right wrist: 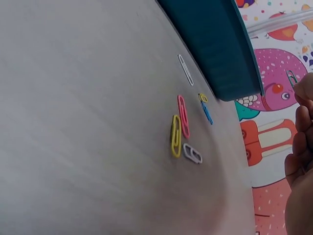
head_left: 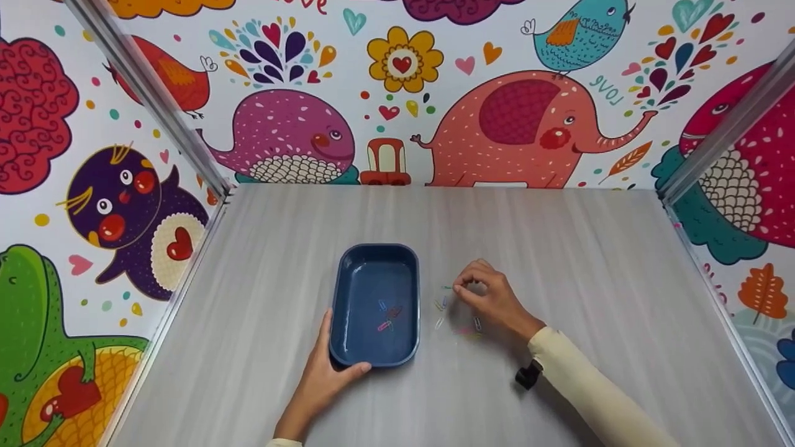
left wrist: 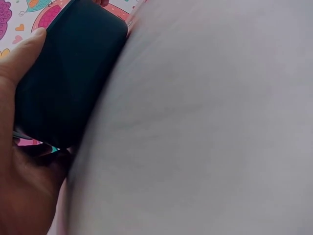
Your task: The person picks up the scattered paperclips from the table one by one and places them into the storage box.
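1 right hand (head_left: 495, 299) pinches a looped green paperclip (head_left: 446, 287); 1 left hand (head_left: 324, 377) grips a glossy, round-cornered tray (head_left: 376, 278).

Left hand (head_left: 324, 374) splayed, right hand (head_left: 495, 299) pinched

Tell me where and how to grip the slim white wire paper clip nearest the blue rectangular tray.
Pinch the slim white wire paper clip across its long sides, at mid-length, ideally coming from above and slightly right: it lies flat and narrow, with the wall of the deep blue rectangular tray close on its left.
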Action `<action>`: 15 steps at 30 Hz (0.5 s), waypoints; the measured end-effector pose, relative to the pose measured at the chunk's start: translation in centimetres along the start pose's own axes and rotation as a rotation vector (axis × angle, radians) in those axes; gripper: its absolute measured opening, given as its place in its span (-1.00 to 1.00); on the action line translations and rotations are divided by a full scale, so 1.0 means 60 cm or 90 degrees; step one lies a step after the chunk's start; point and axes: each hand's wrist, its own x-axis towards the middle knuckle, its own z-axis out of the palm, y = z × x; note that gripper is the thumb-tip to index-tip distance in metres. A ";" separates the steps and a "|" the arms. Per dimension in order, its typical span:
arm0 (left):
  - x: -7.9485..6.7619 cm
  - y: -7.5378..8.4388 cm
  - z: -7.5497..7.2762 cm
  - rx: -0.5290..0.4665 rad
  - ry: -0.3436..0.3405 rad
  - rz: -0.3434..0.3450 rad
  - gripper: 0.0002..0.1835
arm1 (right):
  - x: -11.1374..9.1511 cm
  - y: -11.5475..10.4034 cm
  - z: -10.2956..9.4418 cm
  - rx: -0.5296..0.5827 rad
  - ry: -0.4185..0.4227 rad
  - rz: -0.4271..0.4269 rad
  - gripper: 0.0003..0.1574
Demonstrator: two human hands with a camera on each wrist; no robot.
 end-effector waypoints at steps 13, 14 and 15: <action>0.001 -0.001 -0.003 -0.004 -0.002 0.001 0.42 | 0.008 0.045 0.023 -0.001 -0.048 -0.022 -0.72; 0.001 0.000 -0.003 -0.005 -0.003 0.001 0.42 | 0.009 0.046 0.025 0.000 -0.053 -0.020 -0.72; 0.001 0.000 -0.003 -0.006 -0.004 0.003 0.42 | 0.012 0.045 0.028 0.003 -0.059 -0.021 -0.72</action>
